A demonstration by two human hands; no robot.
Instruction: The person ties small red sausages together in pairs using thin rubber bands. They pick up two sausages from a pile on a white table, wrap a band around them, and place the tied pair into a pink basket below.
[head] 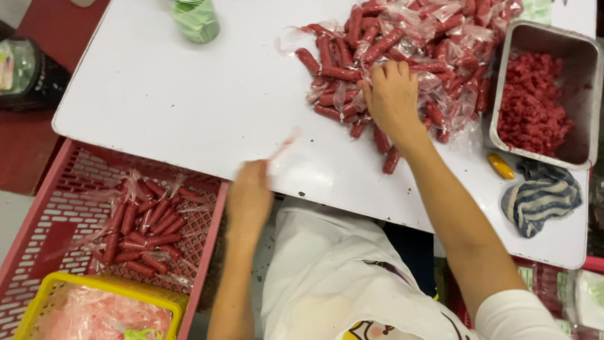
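Note:
My right hand (391, 97) rests palm down on a big pile of red sausage-shaped packs in clear plastic (402, 56) at the far right of the white table (189, 94); its fingers press into the packs and I cannot tell if it grips one. Near the table's front edge, my left hand (250, 192) is blurred and pinches one thin wrapped pack (284, 143) by its end, above the gap beside the red crate (69, 189).
The red crate at the lower left holds several wrapped packs (148, 230) and a yellow basket (56, 291) of clear bags. A steel tray (585, 56) of red chopped meat stands at the right, with a striped cloth (541, 198) and a small yellow object (501, 166) nearby. A green roll (196, 20) lies at the back.

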